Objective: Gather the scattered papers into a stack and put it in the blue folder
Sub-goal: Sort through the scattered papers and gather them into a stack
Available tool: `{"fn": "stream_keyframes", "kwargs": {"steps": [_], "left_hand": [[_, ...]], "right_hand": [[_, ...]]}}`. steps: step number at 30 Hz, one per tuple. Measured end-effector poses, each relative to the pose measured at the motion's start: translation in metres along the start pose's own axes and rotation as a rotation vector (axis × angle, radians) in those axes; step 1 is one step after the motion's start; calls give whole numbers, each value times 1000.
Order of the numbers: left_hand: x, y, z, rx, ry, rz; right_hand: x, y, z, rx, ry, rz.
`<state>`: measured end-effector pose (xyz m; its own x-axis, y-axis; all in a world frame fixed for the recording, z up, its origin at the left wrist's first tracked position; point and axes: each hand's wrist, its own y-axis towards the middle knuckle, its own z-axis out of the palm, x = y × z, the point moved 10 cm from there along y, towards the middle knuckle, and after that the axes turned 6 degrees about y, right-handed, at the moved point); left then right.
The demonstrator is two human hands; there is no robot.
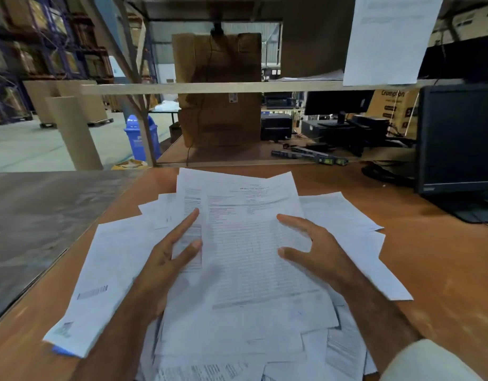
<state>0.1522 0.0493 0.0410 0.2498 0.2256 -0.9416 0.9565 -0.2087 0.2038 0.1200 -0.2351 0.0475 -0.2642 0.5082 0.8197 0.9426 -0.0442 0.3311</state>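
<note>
Bin (141,137): a blue bin is standing on the floor past the desk's far left corner, behind a slanted post.

Folder (62,350): only a blue corner is showing at the near left, peeking out under the leftmost sheet; I cannot tell how much of it is lying beneath.

Papers (245,270): they are lying spread over the middle of the desk (440,270), overlapping at loose angles, not yet squared into a stack. One sheet with a barcode is reaching furthest left, and others are fanning out toward the right.

Left hand (166,259): I am resting it on the papers left of the top sheet, fingers straight and spread, forefinger pointing away from me, thumb lying at that sheet's left edge. It is gripping nothing.

Top sheet (248,235): a printed form with a table is lying uppermost between my two hands.

Right hand (317,251): I am holding it wide at the top sheet's right side, fingers and thumb stretched toward my left hand. Whether the tips are touching the paper I cannot tell. It is clasping nothing.

Sleeve (429,361): a pale cuff is showing on my right arm at the near right corner.

Monitor (457,144): a dark screen is standing at the desk's far right, well apart from the papers.
</note>
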Motion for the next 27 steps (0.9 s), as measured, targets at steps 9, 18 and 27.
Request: {"fn": "stream_keyframes", "kwargs": {"steps": [9,18,27], "left_hand": [[-11,-3,12,7,23,65],[25,11,-16,-37,-76,46],[40,13,-49,-208,-111,35]], "right_hand": [[10,2,15,-147,-70,-65],[-14,1,1,-229,-361,173],[-63,-6,-8,76,-698,363]]}}
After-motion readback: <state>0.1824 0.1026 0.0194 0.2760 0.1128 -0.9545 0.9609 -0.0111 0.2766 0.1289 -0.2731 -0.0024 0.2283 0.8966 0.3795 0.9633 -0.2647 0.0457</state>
